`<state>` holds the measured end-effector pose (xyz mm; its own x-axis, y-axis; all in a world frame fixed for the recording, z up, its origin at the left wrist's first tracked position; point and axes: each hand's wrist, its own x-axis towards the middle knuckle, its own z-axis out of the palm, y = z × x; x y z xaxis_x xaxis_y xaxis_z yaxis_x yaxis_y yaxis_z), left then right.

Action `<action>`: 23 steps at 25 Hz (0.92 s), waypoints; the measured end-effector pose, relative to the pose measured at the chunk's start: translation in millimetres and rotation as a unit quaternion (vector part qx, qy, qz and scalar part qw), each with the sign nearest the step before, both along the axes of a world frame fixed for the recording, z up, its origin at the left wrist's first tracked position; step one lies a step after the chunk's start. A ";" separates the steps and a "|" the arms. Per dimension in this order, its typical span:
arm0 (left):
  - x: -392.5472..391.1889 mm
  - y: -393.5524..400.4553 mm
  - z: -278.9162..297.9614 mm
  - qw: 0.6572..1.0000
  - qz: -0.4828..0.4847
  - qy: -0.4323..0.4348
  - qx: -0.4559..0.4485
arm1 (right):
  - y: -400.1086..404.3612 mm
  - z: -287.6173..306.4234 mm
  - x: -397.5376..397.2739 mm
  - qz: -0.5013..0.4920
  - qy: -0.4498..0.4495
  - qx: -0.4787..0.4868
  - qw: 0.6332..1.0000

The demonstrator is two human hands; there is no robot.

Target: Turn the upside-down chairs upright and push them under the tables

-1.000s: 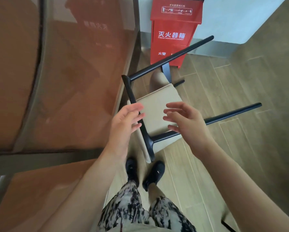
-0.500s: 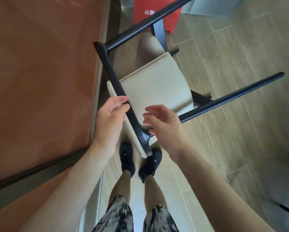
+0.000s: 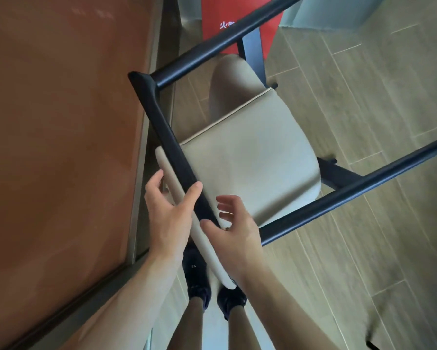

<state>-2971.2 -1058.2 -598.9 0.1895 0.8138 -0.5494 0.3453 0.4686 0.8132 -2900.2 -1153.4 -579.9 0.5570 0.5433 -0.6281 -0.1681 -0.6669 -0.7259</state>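
The chair point(image 3: 250, 157) fills the middle of the frame, still upside down — its beige seat faces the camera, and its dark legs run out toward the top and right edges. It sits just beside the brown table point(image 3: 60, 122) that takes up the left of the frame, over the wooden floor point(image 3: 364, 97).

The left hand point(image 3: 169, 213) wraps the seat's near edge in the lower middle, thumb laid on the black crossbar point(image 3: 172, 147) and fingers curled behind the cushion — a grip suited to lifting and turning the frame. The right hand point(image 3: 235, 231) hovers at the lower end of that bar with fingers spread and relaxed, gripping nothing; whether the palm touches the seat cannot be told. It looks set to take the other side so the flip stays balanced.

A red box point(image 3: 220, 24) stands at the top of the frame behind the chair, and dark shoes point(image 3: 197, 276) show at the bottom.
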 end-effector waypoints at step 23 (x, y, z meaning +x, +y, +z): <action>13.1 39.4 -45.5 0.983 0.005 -0.097 -0.155 | 27.0 -50.1 -41.4 0.142 -0.332 -0.128 0.924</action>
